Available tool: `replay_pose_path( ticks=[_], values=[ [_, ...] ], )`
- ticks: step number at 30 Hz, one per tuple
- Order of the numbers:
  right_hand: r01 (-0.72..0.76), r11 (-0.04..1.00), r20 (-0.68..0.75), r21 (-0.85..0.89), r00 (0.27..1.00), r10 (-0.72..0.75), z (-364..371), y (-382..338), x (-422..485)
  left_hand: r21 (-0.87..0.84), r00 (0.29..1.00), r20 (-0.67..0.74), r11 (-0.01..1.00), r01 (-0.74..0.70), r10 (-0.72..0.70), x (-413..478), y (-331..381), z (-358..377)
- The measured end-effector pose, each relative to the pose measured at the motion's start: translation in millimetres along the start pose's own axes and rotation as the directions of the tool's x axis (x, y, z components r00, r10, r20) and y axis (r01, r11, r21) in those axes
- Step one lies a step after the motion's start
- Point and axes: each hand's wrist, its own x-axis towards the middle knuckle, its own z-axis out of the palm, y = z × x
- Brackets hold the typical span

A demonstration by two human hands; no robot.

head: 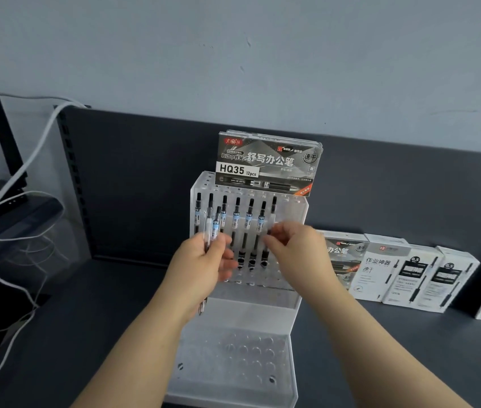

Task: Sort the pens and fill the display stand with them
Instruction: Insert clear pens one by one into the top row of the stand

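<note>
Fingers (222,243) of the left hand (201,265) are clenched round a bundle of clear-barrelled pens with black clips and blue-and-white labels (212,229). The bundle is held upright in front of the left side of the stand, and the pen tips project below the wrist. The right hand (295,245) has its thumb and forefinger closed in a pinch on the barrel of one black-capped pen (274,206), at the right end of the row. Motion blur hides the exact contact.

The clear acrylic stepped display stand (293,293) sits on the dark grey shelf (115,319), directly ahead of the person. Three pens of the same type (250,214) stand upright in holes of its upper tier, between the two hands. The lower tier at the front shows rows of round holes.

A black-and-grey pen box marked HQ35 (268,160) stands at the back of the stand. White pen boxes (395,275) lean against the shelf's rear panel to the right. White cables (36,148) hang at the left.
</note>
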Motion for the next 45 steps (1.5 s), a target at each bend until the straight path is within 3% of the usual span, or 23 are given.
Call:
replay_pose_path(
  ticks=[19,26,29,32,36,38,42,45],
  values=[
    [-0.044,0.992,-0.008,-0.114,0.999,0.044,8,3,-5,-0.025,0.997,-0.037,0.998,-0.061,0.06,-10,-1,0],
    [-0.05,0.99,0.014,-0.128,0.999,0.053,6,2,-5,-0.224,0.999,0.017,0.974,0.032,-0.029,-23,3,-2],
    [-0.062,0.998,-0.032,-0.028,0.998,0.061,3,0,-12,-0.436,0.99,0.101,0.89,0.137,-0.103,-30,10,-1],
    [-0.001,0.992,-0.064,0.125,0.998,0.009,-6,-13,-30,-0.513,0.983,0.15,0.842,0.168,-0.105,-35,14,3],
    [-0.029,0.915,0.27,0.402,0.959,-0.088,-13,-35,-55,-0.508,0.981,0.171,0.845,0.165,-0.089,-44,17,17],
    [-0.087,0.888,0.345,0.451,0.935,-0.084,-16,-34,-59,-0.505,0.976,0.199,0.845,0.178,-0.087,-47,18,23],
    [-0.175,0.823,0.408,0.54,0.91,-0.074,-25,-25,-53,-0.452,0.969,0.239,0.875,0.174,-0.068,-48,20,29],
    [-0.116,0.855,0.26,0.506,0.965,-0.023,-34,-20,-40,-0.372,0.992,0.126,0.926,0.059,-0.013,-39,21,26]
  ],
)
